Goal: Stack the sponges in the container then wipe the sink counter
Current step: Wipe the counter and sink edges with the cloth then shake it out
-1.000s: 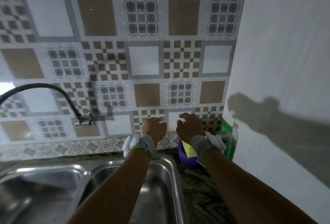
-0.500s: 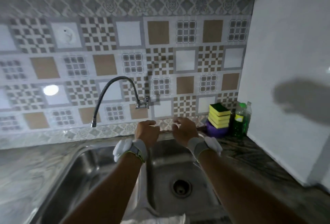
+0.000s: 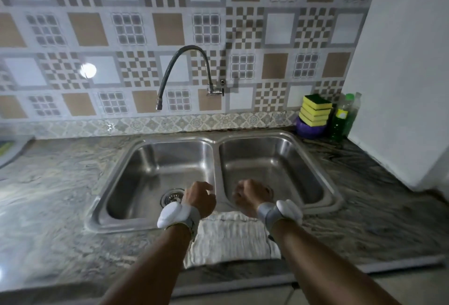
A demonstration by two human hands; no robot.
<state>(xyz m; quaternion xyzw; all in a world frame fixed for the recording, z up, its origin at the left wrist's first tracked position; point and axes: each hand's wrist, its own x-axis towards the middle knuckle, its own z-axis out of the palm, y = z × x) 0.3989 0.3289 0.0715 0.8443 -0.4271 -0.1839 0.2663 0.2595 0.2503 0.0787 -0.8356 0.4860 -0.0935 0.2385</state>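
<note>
Cloth (image 3: 230,239) beneath hands, sponges (image 3: 315,110) stacked beside bottle (image 3: 343,117).

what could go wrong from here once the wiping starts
1. The sponge stack stands tall above the rim of its purple container, beside the green bottle. A wipe along that back corner may topple it.
2. The white cloth lies on the sink's front rim near the counter edge. A loose grip by the left hand or right hand may drop it.
</note>
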